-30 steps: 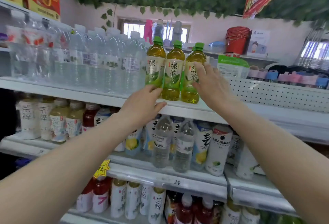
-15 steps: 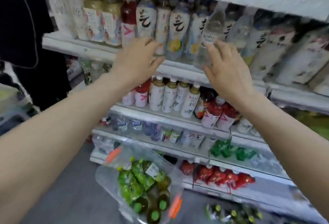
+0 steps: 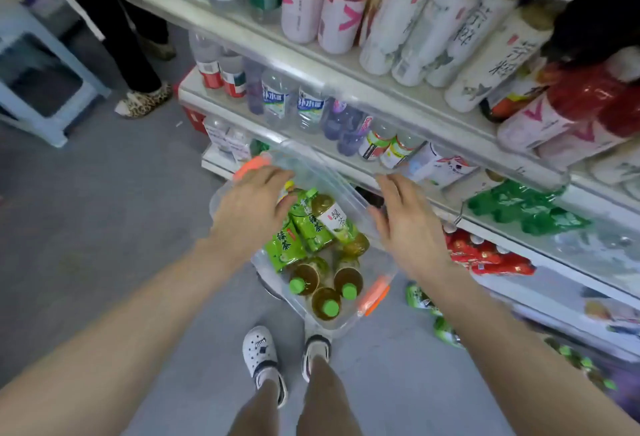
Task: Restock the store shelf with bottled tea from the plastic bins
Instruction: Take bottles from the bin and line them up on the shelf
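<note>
Both hands had dropped from the upper shelf, where three green-capped teas stood a second ago, to the clear plastic bin (image 3: 349, 193) on the floor at six o'clock of the store shelf (image 3: 346, 64). Left hand (image 3: 251, 208) hung over the bin's ten o'clock corner, right hand (image 3: 408, 224) at its three o'clock rim, each with fingers loosely spread and holding nothing. Bottled tea (image 3: 320, 278) remained inside, some upright, some lying flat; likely the next pick-up was starting, with restocking unfinished.
</note>
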A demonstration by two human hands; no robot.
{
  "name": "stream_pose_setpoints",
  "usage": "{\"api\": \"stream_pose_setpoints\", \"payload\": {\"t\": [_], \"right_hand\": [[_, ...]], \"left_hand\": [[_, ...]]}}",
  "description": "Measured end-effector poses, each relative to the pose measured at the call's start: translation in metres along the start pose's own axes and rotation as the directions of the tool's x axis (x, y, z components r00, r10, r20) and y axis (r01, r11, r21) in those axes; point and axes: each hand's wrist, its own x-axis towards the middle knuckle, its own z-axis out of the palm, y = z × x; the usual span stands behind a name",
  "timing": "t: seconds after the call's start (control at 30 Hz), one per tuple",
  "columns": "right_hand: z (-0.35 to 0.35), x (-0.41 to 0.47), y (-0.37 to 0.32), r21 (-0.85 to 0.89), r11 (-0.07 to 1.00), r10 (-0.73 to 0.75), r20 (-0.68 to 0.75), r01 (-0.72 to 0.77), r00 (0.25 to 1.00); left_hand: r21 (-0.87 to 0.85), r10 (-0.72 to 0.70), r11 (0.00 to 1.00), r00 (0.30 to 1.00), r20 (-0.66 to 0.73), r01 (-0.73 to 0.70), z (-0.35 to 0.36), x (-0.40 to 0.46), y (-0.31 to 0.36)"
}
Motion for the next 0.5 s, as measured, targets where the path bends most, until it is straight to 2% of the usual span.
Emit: {"api": "stream_pose_setpoints", "payload": {"t": [0.17,0.3,0.37,0.5], "right_hand": [[0.093,-0.002,0.0,0.033,0.999,-0.034,0.199,0.028,0.979],[0.157,0.021,-0.002,-0.061,0.99,-0.101,0.316,0.126,0.943],[0.188,0.036,-0.005,-0.052,0.991,-0.096,0.389,0.126,0.916],[0.234,0.052,-0.006,-0.189,0.965,-0.074,0.478,0.184,0.875]], "left_hand": [[-0.002,-0.108,0.994,0.986,0.123,0.109,0.081,-0.039,-0.035],[0.016,-0.137,0.991,0.98,0.145,0.136,0.127,-0.043,-0.048],[0.031,-0.162,0.987,0.976,0.145,0.159,0.144,-0.044,-0.054],[0.141,-0.168,0.979,0.975,0.145,0.147,0.169,-0.054,-0.061]]}}
